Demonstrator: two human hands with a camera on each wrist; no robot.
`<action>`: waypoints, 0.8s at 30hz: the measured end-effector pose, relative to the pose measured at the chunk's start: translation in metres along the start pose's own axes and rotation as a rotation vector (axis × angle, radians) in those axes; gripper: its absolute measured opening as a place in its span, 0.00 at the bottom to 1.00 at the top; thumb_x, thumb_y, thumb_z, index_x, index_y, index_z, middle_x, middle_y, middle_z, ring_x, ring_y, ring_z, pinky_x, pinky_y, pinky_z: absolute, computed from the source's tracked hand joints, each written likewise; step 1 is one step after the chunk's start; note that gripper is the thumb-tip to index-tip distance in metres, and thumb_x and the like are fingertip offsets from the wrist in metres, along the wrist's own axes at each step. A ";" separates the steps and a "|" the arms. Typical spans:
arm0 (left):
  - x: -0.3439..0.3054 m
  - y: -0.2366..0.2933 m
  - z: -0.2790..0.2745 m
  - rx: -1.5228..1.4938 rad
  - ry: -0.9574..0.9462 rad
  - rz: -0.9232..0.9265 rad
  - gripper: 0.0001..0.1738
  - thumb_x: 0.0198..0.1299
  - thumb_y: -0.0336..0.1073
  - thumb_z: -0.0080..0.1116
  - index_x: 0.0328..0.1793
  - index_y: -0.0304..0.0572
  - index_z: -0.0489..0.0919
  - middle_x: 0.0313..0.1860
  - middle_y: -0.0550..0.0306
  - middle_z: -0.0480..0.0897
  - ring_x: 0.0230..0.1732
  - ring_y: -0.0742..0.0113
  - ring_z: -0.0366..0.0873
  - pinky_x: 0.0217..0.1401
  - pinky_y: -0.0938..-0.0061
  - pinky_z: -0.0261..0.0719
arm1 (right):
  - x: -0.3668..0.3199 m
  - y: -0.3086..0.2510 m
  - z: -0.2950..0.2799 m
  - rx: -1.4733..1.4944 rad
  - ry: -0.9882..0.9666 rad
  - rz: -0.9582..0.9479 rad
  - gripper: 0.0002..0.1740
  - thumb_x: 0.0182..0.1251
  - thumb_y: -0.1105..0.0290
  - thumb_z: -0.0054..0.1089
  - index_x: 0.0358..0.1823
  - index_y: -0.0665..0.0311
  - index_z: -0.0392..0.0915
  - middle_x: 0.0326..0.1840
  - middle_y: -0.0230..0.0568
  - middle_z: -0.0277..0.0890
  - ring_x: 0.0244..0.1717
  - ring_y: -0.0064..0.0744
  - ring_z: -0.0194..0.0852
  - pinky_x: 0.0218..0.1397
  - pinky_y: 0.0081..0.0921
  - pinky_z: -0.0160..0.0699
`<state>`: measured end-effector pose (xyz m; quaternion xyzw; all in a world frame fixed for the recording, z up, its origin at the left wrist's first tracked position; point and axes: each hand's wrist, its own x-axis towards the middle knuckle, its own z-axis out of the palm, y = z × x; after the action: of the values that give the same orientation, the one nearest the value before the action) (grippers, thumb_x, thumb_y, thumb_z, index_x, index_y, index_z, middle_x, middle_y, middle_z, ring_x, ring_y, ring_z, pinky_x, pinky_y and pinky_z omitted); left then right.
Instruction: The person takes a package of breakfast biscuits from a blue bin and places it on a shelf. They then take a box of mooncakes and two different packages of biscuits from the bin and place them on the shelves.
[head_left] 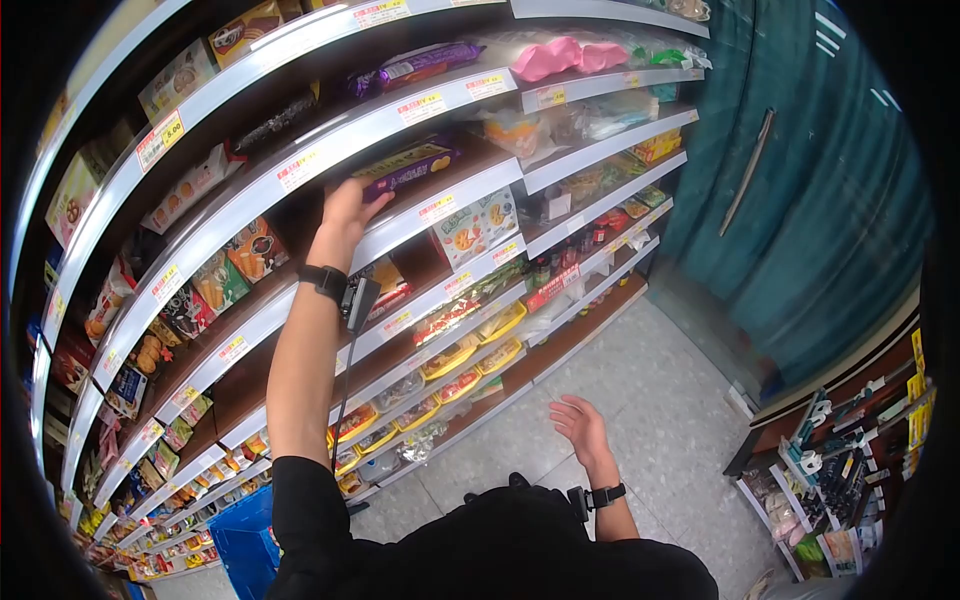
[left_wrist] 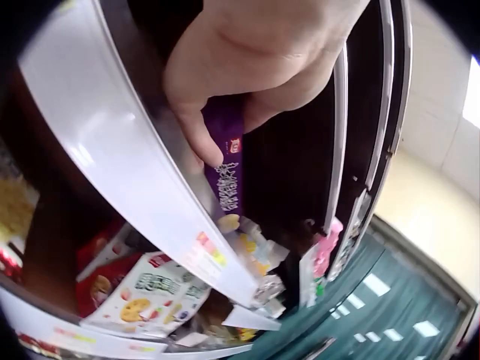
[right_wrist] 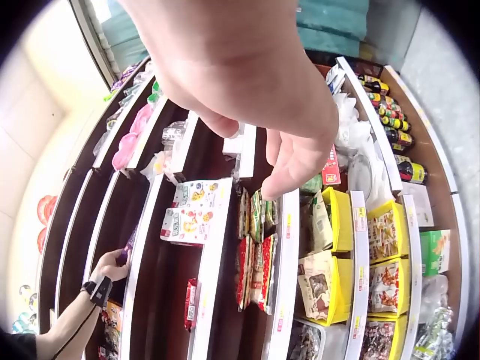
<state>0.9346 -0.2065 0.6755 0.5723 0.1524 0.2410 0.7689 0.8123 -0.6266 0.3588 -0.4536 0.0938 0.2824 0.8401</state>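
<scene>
My left hand point(head_left: 345, 212) reaches onto a middle shelf and grips the near end of a purple snack box point(head_left: 412, 168). In the left wrist view the thumb and fingers of that hand point(left_wrist: 262, 64) close around the purple box point(left_wrist: 226, 176), which lies behind the shelf's white price rail point(left_wrist: 127, 142). The far end of the box points toward bagged goods. My right hand point(head_left: 582, 430) hangs over the floor away from the shelves, its fingers loosely bent and holding nothing. In the right wrist view that hand point(right_wrist: 247, 82) overlaps the shelves behind it.
White cookie boxes point(head_left: 478, 232) stand one shelf below. Pink packaged items point(head_left: 568, 58) lie higher up. Yellow bins point(head_left: 450, 360) line the lower shelves. A blue basket point(head_left: 245, 540) is at the lower left, a teal curtain point(head_left: 800, 190) at the right, and a goods rack point(head_left: 830, 470) at the lower right.
</scene>
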 end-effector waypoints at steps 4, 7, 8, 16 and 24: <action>-0.009 0.001 0.016 0.603 0.038 0.087 0.28 0.63 0.36 0.59 0.66 0.31 0.67 0.57 0.38 0.78 0.53 0.43 0.80 0.51 0.65 0.86 | 0.011 0.002 -0.011 0.009 0.003 0.024 0.22 0.74 0.55 0.45 0.58 0.65 0.71 0.52 0.48 0.81 0.49 0.35 0.80 0.51 0.28 0.78; 0.009 -0.016 0.003 1.380 0.276 0.499 0.34 0.60 0.44 0.62 0.67 0.30 0.68 0.56 0.36 0.79 0.55 0.39 0.79 0.59 0.58 0.79 | 0.023 0.003 -0.013 0.004 -0.004 0.042 0.22 0.74 0.56 0.46 0.57 0.65 0.71 0.52 0.48 0.81 0.48 0.35 0.80 0.50 0.27 0.77; 0.007 -0.020 0.002 1.374 0.339 0.543 0.38 0.56 0.48 0.63 0.69 0.33 0.68 0.55 0.32 0.79 0.56 0.36 0.77 0.67 0.56 0.71 | 0.026 0.002 -0.010 0.003 0.001 0.052 0.22 0.73 0.56 0.46 0.57 0.65 0.72 0.52 0.48 0.81 0.48 0.35 0.80 0.50 0.27 0.77; -0.032 -0.014 0.015 1.220 0.027 0.681 0.18 0.61 0.44 0.56 0.50 0.41 0.85 0.43 0.41 0.86 0.47 0.44 0.84 0.54 0.59 0.80 | 0.060 0.007 -0.004 -0.021 -0.047 0.138 0.20 0.72 0.57 0.49 0.55 0.64 0.72 0.53 0.48 0.81 0.49 0.36 0.80 0.50 0.28 0.77; -0.082 -0.035 0.009 1.211 -0.053 0.913 0.32 0.65 0.46 0.58 0.69 0.33 0.71 0.65 0.37 0.75 0.66 0.44 0.73 0.71 0.61 0.67 | 0.075 0.040 0.007 -0.086 -0.076 0.257 0.19 0.69 0.59 0.50 0.53 0.65 0.73 0.50 0.49 0.81 0.47 0.38 0.80 0.49 0.28 0.76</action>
<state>0.8770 -0.2661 0.6414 0.9063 -0.0123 0.3958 0.1477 0.8506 -0.5744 0.3033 -0.4622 0.1071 0.4085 0.7798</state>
